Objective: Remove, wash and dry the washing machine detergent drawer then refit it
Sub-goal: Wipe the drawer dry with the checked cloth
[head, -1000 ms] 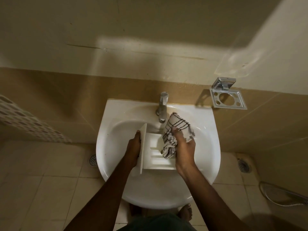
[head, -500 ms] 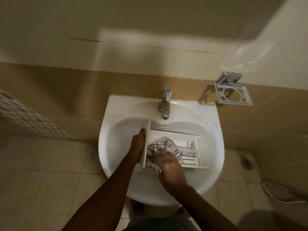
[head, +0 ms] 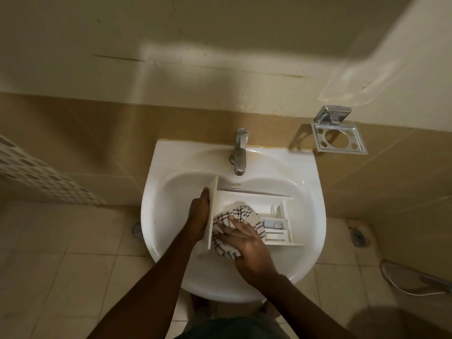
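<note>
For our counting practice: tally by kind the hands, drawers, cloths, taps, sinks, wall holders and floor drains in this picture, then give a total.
hands: 2, left hand and right hand
drawer: 1
cloth: 1
tap: 1
sink: 1
wall holder: 1
floor drains: 2
total: 9

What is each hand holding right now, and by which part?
Left hand grips the detergent drawer by its front panel; right hand presses the checked cloth into it.

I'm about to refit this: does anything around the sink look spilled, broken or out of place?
Nothing stands out. The drawer is in the sink, the left hand holds its front and the right hand presses the cloth into it.
</note>
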